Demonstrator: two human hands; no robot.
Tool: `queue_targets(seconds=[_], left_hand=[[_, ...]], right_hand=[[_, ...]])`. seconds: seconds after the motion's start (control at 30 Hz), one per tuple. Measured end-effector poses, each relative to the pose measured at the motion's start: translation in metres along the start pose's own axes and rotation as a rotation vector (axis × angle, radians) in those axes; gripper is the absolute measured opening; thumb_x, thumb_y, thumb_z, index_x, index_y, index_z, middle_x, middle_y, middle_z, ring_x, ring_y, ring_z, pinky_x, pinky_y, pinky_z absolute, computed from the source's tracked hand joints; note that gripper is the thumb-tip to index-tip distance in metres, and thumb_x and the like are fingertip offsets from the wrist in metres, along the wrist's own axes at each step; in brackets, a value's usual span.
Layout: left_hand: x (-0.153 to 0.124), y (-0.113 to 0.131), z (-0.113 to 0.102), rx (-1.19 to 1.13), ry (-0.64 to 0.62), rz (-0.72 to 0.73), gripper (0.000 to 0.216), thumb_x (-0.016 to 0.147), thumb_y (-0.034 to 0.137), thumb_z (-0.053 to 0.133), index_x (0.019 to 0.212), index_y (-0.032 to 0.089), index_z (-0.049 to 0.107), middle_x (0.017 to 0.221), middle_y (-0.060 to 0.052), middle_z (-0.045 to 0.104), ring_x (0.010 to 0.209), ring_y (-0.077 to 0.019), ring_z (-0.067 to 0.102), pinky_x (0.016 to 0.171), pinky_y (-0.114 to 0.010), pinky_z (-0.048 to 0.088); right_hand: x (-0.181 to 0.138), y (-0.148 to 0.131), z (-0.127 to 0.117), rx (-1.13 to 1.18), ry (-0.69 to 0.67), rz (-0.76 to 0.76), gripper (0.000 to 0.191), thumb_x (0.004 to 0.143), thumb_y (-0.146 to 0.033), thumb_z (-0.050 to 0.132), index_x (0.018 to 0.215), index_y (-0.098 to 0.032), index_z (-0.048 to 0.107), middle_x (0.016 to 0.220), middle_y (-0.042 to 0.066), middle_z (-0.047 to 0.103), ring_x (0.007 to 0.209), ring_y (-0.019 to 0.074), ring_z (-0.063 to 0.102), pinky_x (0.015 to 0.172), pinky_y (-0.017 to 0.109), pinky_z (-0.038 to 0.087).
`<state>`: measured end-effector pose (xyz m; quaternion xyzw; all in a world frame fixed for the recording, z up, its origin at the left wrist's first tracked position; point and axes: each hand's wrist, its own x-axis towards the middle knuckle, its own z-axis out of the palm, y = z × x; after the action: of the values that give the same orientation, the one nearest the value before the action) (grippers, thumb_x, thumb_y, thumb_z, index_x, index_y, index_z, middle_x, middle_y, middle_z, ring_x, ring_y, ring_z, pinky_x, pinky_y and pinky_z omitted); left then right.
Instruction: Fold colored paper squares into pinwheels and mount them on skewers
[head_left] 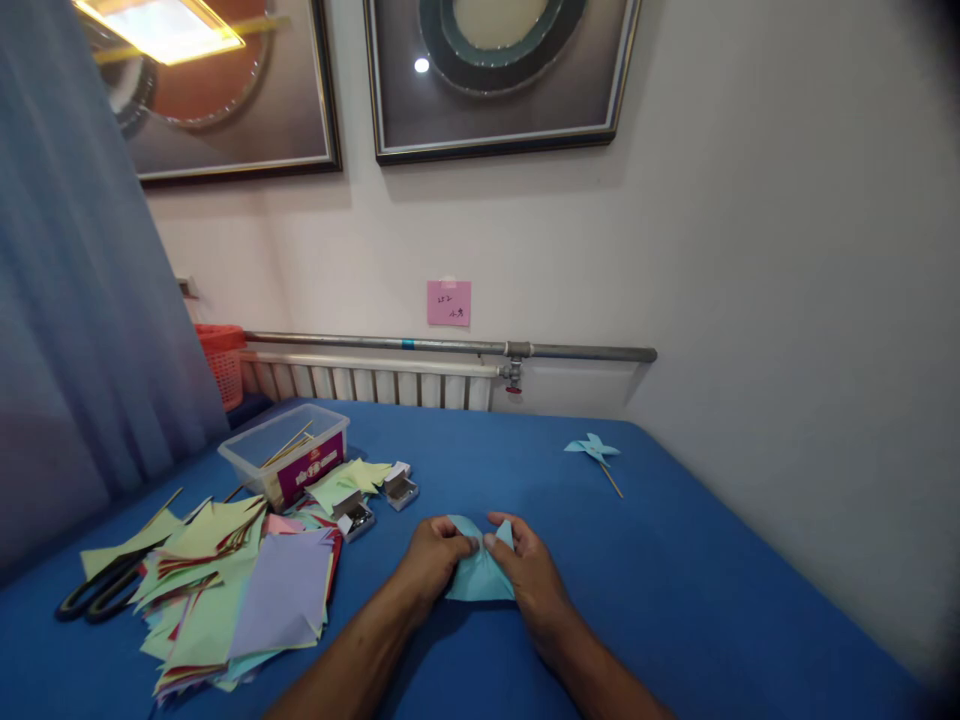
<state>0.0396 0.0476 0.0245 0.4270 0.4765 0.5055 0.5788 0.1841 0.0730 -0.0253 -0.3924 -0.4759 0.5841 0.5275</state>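
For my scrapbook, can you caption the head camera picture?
Left hand and right hand hold light-blue paper; a light-blue pinwheel lies farther right.

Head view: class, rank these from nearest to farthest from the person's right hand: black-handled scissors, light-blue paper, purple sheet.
1. Light-blue paper: pinched in the right hand.
2. Purple sheet: left, atop the paper pile.
3. Black-handled scissors: far left, at the pile's edge.

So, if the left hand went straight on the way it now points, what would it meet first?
The left hand would first meet the folded light-blue paper it holds; beyond that, probably the right hand, though depth is unclear here.
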Motion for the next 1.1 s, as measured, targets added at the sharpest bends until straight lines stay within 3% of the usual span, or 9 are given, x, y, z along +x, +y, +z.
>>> queue_targets(seconds=[0.27, 0.5, 0.63, 0.8, 0.97, 1.1], left_hand=[[0.008, -0.007, -0.004, 0.036, 0.076, 0.023, 0.014, 0.056, 0.027, 0.069, 0.062, 0.016, 0.064, 0.053, 0.002, 0.059, 0.046, -0.0104, 0.047, 0.05, -0.025, 0.036], [0.005, -0.005, -0.001, -0.007, 0.095, 0.001, 0.007, 0.052, 0.02, 0.065, 0.056, 0.017, 0.06, 0.047, 0.004, 0.053, 0.043, -0.0084, 0.041, 0.046, -0.023, 0.031], [-0.001, 0.001, 0.002, -0.125, 0.022, -0.039, 0.008, 0.05, 0.017, 0.066, 0.055, 0.016, 0.061, 0.05, 0.001, 0.059, 0.046, -0.0099, 0.047, 0.049, -0.023, 0.036], [-0.004, 0.004, 0.001, -0.19, -0.025, -0.039, 0.018, 0.052, 0.021, 0.073, 0.067, 0.013, 0.069, 0.058, -0.004, 0.068, 0.051, -0.013, 0.055, 0.054, -0.025, 0.044], [-0.002, 0.001, 0.0, -0.17, -0.003, -0.036, 0.02, 0.053, 0.024, 0.075, 0.069, 0.013, 0.069, 0.059, -0.004, 0.069, 0.051, -0.0135, 0.056, 0.053, -0.026, 0.044], [-0.001, -0.002, 0.001, -0.116, 0.003, -0.029, 0.023, 0.053, 0.027, 0.076, 0.07, 0.012, 0.07, 0.059, -0.004, 0.068, 0.051, -0.014, 0.057, 0.056, -0.027, 0.044]], right_hand=[[-0.011, -0.008, 0.004, 0.072, -0.07, 0.002, 0.064, 0.072, -0.052, 0.085, 0.125, -0.021, 0.064, 0.097, 0.005, 0.074, 0.09, 0.0242, 0.07, 0.08, 0.034, 0.053], [-0.012, -0.01, 0.003, 0.105, -0.065, 0.051, 0.055, 0.068, -0.045, 0.089, 0.113, -0.021, 0.066, 0.086, 0.001, 0.071, 0.078, 0.0207, 0.066, 0.073, 0.031, 0.051], [-0.02, -0.02, 0.006, 0.192, -0.181, 0.108, 0.044, 0.069, -0.039, 0.09, 0.103, -0.021, 0.068, 0.078, -0.002, 0.069, 0.072, 0.0177, 0.064, 0.071, 0.029, 0.049], [-0.026, -0.029, 0.011, 0.253, -0.246, 0.102, 0.052, 0.068, -0.033, 0.09, 0.115, -0.02, 0.071, 0.095, 0.005, 0.077, 0.09, 0.0245, 0.07, 0.081, 0.034, 0.052], [-0.024, -0.027, 0.015, 0.245, -0.183, 0.047, 0.047, 0.073, -0.04, 0.086, 0.113, -0.02, 0.072, 0.098, 0.006, 0.078, 0.089, 0.0258, 0.071, 0.084, 0.038, 0.054], [-0.015, -0.018, 0.013, 0.204, -0.066, -0.015, 0.04, 0.069, -0.046, 0.087, 0.095, -0.02, 0.07, 0.082, 0.002, 0.073, 0.073, 0.0214, 0.066, 0.071, 0.033, 0.053]])
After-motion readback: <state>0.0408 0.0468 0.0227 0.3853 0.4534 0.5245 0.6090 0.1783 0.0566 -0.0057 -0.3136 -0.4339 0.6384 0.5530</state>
